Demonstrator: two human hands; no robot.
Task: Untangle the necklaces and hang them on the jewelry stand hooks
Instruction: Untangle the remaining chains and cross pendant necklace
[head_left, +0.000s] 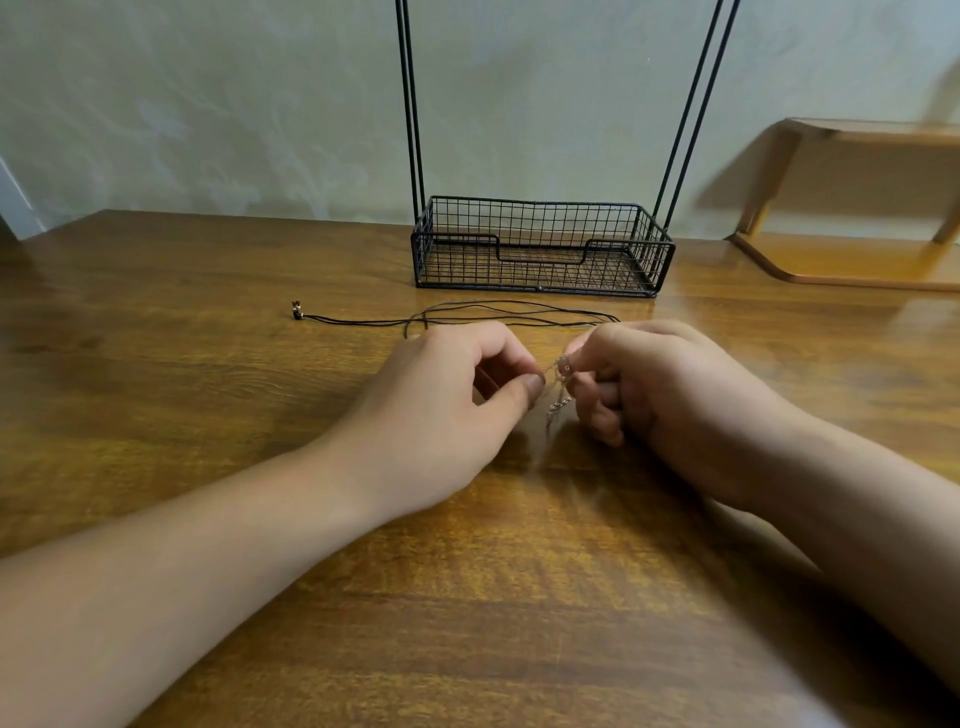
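Head view: left hand (447, 395) and right hand (644, 384) each pinch the silver chain (558, 384), apparently knotted; pulling apart could tighten it or snag the black cord (467, 314).

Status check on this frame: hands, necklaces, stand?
Left hand and right hand pinching silver chain. Black cord necklace on table, unhung. Stand basket holds nothing; hooks out of frame.

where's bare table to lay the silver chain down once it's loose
Bare wood lies left of the left hand, below the black cord necklace and its clasp, and along the near table between the forearms. Crowded: the strip between both hands and the stand's wire basket, where the cord runs. The right hand also pinches the silver chain.
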